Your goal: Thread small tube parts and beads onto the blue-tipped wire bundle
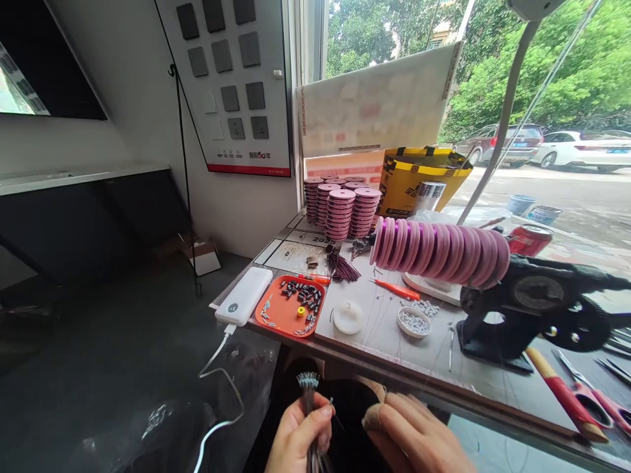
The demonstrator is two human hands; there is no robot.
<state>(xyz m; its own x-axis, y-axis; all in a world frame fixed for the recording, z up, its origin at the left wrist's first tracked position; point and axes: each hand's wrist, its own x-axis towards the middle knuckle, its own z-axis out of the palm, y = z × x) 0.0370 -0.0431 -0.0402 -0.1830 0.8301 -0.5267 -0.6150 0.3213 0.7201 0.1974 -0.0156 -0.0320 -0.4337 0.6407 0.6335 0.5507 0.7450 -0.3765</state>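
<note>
My left hand is closed round a bundle of thin dark wire-like strands, held upright below the table edge. Small pale blue-grey tips crowd its top end. One separate strand with a small tip sticks out by the thumb. To its right, my right hand has its fingers drawn together, with beige coverings on the thumb and a fingertip. Whatever may be between those fingers is too small or hidden to make out. The hands are apart, above my dark-clothed lap.
On the table lie an orange tray of small parts, a white power bank with a cable, and a dish of grey beads. A black clamp stand carries pink spools. Scissors lie at right.
</note>
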